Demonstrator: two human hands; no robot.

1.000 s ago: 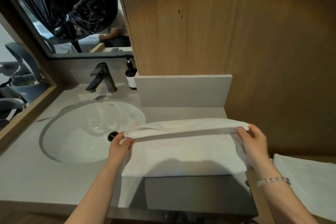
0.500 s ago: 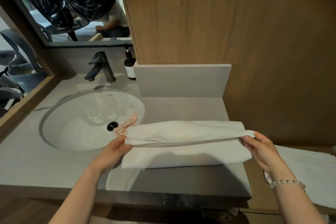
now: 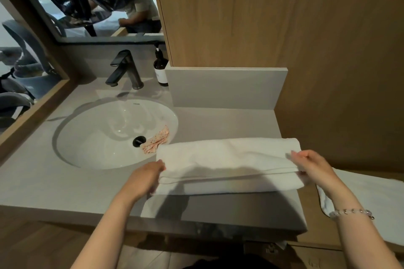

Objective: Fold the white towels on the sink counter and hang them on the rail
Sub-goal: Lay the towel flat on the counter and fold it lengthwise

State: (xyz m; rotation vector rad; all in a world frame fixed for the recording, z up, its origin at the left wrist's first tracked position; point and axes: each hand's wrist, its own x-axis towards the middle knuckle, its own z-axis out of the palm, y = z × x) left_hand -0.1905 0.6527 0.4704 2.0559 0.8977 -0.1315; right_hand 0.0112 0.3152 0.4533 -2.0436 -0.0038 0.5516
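Scene: A person is standing at a grey tabletop (image 3: 65, 181) with a round white sink (image 3: 98, 137) set into it, and is looking down at both hands.
Towel: A white towel (image 3: 227, 159) is lying across the tabletop just right of the sink. It is folded into a long band, with the upper layer lying over the lower one and the edges nearly meeting along the near side.
Left hand: The left hand (image 3: 146, 178) is holding the towel's left end, the grip curling round the layers.
Right hand: The right hand (image 3: 314, 166), with a bead bracelet (image 3: 349, 212) on its wrist, is pinching the upper layer at the towel's right end. This grip is grasping cloth too.
Second towel: A second towel (image 3: 371, 199) is lying flat on a lower surface at the far right, apart from the first and looking unfolded.
In the sink: A small patterned cloth (image 3: 156, 142) is lying beside the drain, just beside the towel's far left corner.
At the back: A dark tap (image 3: 124, 70) and a brown bottle (image 3: 161, 70) are standing against the wall.
Rail: The rail is not showing anywhere in view.
Progress: The job is looking early. The first towel seems to be partway through folding, with its lengthwise fold nearly laid down. It probably needs folding again before hanging. The second towel is waiting untouched, and nothing is hanging as far as can be seen.
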